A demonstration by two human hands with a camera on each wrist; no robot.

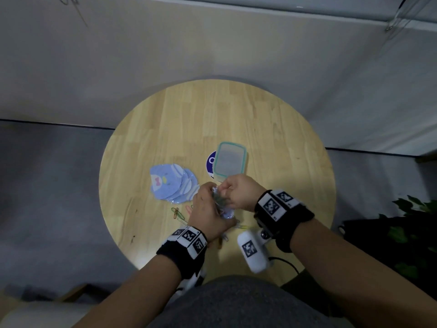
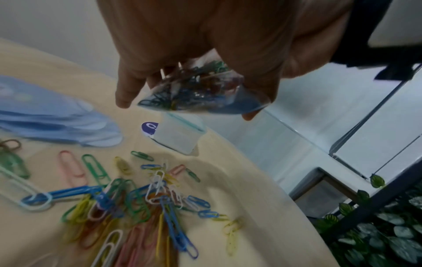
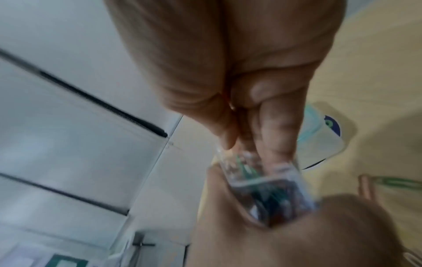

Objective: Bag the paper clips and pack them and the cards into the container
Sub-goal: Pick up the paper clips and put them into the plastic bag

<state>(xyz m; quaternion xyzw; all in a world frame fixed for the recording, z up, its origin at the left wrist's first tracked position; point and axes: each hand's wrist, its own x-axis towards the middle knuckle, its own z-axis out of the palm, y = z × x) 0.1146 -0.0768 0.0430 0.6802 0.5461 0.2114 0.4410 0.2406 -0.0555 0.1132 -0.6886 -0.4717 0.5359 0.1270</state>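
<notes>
My left hand [image 1: 208, 209] holds a small clear plastic bag [image 2: 196, 90] stuffed with coloured paper clips, lifted above the round wooden table [image 1: 272, 129]. My right hand [image 1: 236, 192] pinches the bag's top edge [image 3: 237, 155] with fingertips. Several loose paper clips [image 2: 137, 202] lie on the table below the bag, near its front edge. A fanned stack of blue penguin cards [image 1: 172, 183] lies left of my hands. The clear container [image 1: 229, 162] with a teal-rimmed lid stands just beyond them.
A round blue and white sticker [image 1: 211, 163] lies partly under the container. A potted plant [image 1: 411, 235] stands off the table's right edge. The wall rises behind the table.
</notes>
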